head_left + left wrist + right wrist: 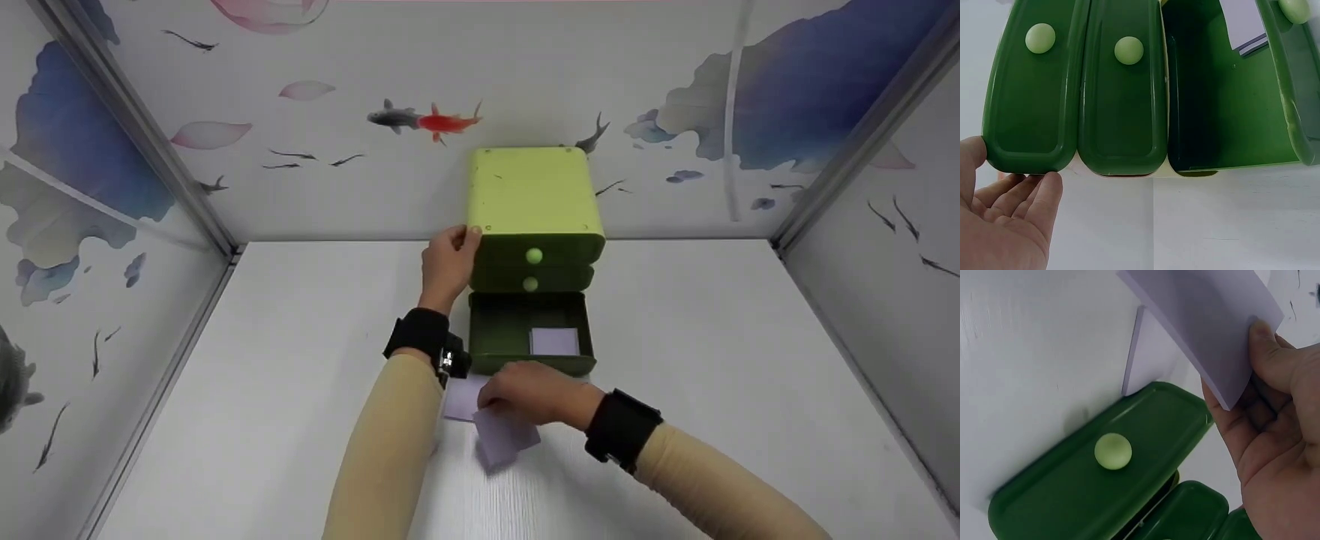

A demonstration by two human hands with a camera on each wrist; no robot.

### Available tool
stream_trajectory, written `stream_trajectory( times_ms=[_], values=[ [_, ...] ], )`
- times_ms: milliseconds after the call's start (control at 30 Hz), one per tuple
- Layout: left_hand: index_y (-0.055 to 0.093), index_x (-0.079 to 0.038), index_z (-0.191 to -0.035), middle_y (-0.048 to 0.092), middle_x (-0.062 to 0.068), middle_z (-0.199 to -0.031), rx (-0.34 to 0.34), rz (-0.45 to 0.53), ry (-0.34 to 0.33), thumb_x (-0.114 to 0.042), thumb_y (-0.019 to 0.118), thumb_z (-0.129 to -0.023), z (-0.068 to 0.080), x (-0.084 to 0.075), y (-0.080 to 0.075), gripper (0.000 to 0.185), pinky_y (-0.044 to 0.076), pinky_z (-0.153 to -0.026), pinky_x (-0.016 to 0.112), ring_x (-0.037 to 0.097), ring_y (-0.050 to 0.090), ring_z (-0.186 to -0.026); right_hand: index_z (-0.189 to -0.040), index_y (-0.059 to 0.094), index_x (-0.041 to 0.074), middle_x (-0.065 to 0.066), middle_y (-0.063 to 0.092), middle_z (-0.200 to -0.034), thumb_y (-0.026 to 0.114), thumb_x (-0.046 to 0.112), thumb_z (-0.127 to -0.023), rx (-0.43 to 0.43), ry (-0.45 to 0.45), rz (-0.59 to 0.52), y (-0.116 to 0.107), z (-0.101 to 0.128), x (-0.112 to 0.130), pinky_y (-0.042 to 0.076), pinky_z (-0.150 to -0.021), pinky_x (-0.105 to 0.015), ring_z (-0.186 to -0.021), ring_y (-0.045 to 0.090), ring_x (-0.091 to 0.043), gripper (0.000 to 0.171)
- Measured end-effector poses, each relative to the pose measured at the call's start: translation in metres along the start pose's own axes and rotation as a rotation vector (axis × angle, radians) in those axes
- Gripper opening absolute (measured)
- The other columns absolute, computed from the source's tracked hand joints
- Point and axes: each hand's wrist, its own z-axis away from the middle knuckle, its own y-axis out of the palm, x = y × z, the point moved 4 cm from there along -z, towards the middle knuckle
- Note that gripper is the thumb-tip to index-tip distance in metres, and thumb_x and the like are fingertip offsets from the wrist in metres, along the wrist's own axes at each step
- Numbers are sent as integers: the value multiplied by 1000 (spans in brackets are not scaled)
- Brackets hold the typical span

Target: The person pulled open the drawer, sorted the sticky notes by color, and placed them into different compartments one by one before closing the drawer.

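Observation:
My left hand point(448, 262) holds the front left top corner of a small green drawer cabinet point(534, 187). Its thumb and fingers lie around that corner in the left wrist view. The lowest drawer point(487, 322) stands pulled out, and a lilac note pad point(555, 341) lies inside toward its front right. In front of the drawer, my right hand point(529, 391) pinches another lilac note pad point(1207, 326), slightly bent, between thumb and fingers above the table. A further lilac note pad point(460, 397) lies on the table against the drawer front, partly hidden by the right hand.
Two upper drawers are pushed in, with round light green knobs point(533, 256). The cabinet stands at the back of a white table point(315, 375), close to a printed back wall point(337, 195). Side walls with metal edges point(217, 225) bound the table.

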Motion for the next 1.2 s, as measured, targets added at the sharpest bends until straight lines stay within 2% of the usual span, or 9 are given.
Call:
stream_trajectory(
  times_ms=[333,567,800,933,1100,1200],
  values=[
    [60,-13,-132,66,5,-120,-13,13,-15,-42,50,-101,0,2,-2,44,50,-93,35,18,62,-104,-102,76,14,3,75,-96,66,8,-92,-118,81,-58,-36,3,-22,56,-77,-29,-88,68,-11,15],
    [62,-11,-128,66,6,-116,-19,7,7,-40,50,-101,0,3,-2,41,49,-92,36,19,61,-103,-104,77,17,4,75,-99,65,6,-92,-209,170,-58,-60,5,-44,56,-81,-30,-90,68,-8,20],
    [58,-10,-135,64,8,-128,-17,-5,10,-41,50,-101,0,4,-2,47,47,-101,37,21,59,-119,-105,76,11,-3,75,-101,63,3,-93,-299,257,-35,-73,9,-66,57,-81,-36,-93,69,-16,20],
    [57,-9,-136,63,9,-129,-10,2,9,-41,50,-101,-1,4,-1,48,47,-102,38,22,58,-120,-104,76,9,-5,74,-100,62,1,-93,-354,306,0,-78,10,-77,57,-80,-38,-93,70,-20,20],
    [60,-9,-132,66,8,-122,-8,11,22,-40,50,-101,-1,3,0,45,49,-96,37,20,61,-109,-91,72,11,-5,71,-87,61,-1,-93,-436,340,55,-79,12,-88,55,-70,-38,-80,66,-18,17],
    [61,-9,-129,66,7,-117,-7,18,28,-40,50,-101,-1,2,0,43,49,-91,36,19,60,-101,-94,71,13,-5,70,-85,60,0,-94,-467,368,86,-76,14,-96,54,-67,-39,-77,64,-19,17]
  ],
)
